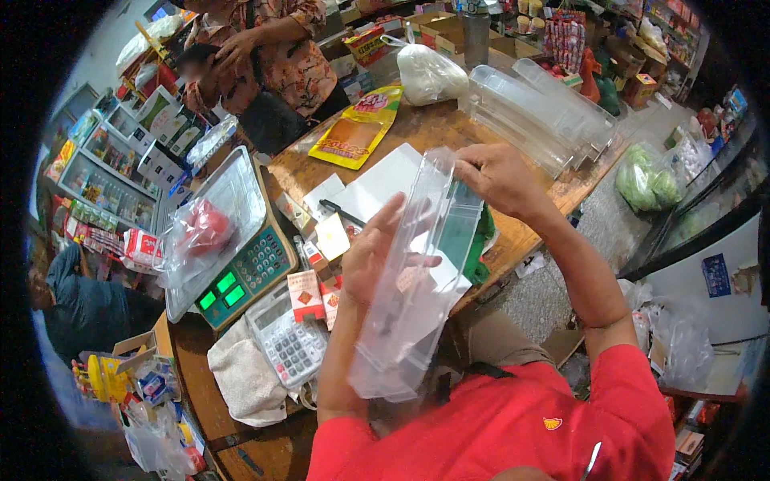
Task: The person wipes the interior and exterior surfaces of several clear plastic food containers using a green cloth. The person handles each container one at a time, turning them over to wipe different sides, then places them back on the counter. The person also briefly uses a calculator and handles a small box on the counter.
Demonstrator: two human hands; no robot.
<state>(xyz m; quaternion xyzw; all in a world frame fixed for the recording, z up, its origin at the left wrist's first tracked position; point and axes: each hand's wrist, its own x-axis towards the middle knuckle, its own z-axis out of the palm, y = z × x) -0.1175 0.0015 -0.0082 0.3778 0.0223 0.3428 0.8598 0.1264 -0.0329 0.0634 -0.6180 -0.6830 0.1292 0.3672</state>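
Observation:
A long, clear plastic tray (415, 288) is tilted in front of my chest. My right hand (496, 177) grips its upper corner between thumb and fingers. Its left side rests against my left hand (376, 252), whose fingers show through the clear wall as they hold it. More clear plastic trays (529, 114) lie piled on the wooden table (448, 123) beyond my right hand. Under the held tray are white sheets (379, 180), a black pen (340, 210) and a green bag or cloth (478, 264), partly covered.
A digital scale (258, 270) bears a bagged red item (204, 228). Near my left forearm are a calculator (292, 343), small red-and-white boxes (305, 294) and a beige cloth (246, 367). Across the table, by a yellow pouch (358, 129) and white bag (430, 72), stands a person (289, 66).

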